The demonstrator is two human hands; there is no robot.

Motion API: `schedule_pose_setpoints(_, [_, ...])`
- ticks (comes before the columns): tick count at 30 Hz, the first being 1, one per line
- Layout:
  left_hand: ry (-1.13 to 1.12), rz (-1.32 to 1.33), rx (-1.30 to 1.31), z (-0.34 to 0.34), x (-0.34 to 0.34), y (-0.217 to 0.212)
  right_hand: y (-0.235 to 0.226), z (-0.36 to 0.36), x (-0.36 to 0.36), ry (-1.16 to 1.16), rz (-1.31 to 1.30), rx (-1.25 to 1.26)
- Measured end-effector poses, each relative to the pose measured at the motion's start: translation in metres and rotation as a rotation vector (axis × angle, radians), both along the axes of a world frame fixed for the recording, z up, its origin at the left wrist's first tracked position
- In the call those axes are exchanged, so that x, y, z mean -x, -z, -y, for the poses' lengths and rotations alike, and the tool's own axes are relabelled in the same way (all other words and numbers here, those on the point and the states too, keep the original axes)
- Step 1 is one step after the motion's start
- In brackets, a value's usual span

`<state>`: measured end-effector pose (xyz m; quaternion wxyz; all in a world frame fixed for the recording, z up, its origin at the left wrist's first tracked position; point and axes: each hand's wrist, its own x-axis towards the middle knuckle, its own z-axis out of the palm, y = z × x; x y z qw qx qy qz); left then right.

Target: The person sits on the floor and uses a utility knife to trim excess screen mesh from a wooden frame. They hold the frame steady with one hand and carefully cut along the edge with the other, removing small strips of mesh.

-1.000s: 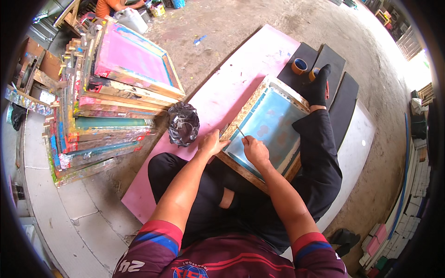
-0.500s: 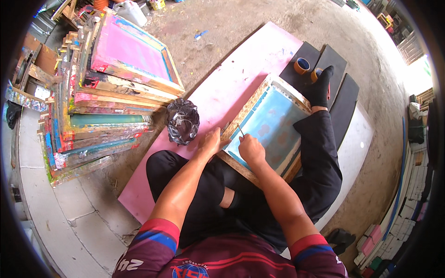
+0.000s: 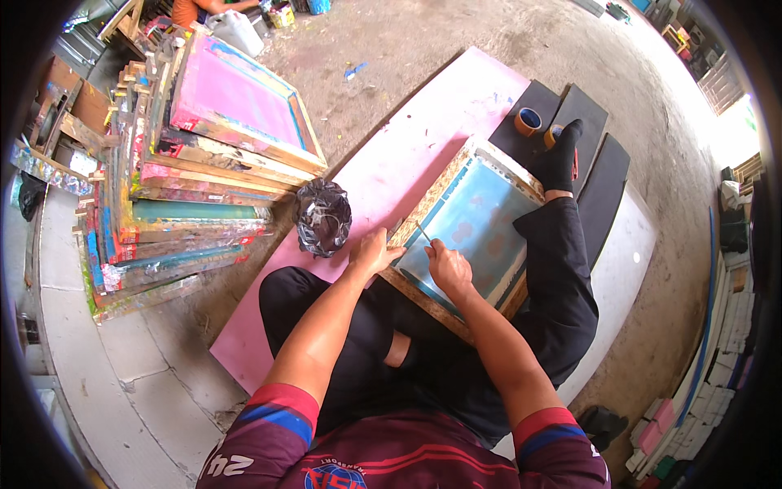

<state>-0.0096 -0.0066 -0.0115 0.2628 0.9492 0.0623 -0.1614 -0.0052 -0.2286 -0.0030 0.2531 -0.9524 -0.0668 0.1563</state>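
Resting on lap, wood-framed screen (image 3: 481, 220), pale blue mesh

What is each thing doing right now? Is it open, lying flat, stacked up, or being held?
Wooden screen frame: lying tilted across the person's lap, blue mesh up.
Thin tool: held in the right hand, tip on the mesh.
Left hand: gripping the frame's edge.
Black plastic bag: open, crumpled.
Tape roll: lying flat.
Stack of frames: piled up.
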Motion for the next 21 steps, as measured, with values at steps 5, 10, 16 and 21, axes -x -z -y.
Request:
schedule_pose_setpoints(5, [0.004,0.003,-0.001,0.002,0.0,0.01,0.043,0.011,-0.011,0.115,-0.214,-0.443])
schedule_pose_setpoints(10, [-0.02,0.005,-0.038,-0.004,0.001,0.02,-0.012,0.0,-0.001,0.032,-0.066,-0.072])
schedule_pose_setpoints(16, [-0.007,-0.033,-0.006,-0.004,-0.001,0.015,0.013,0.011,-0.019,0.17,-0.499,-0.528])
schedule_pose_setpoints(21, [-0.021,-0.067,-0.023,0.003,-0.002,0.0,0.008,0.018,-0.018,0.365,-0.789,-0.808])
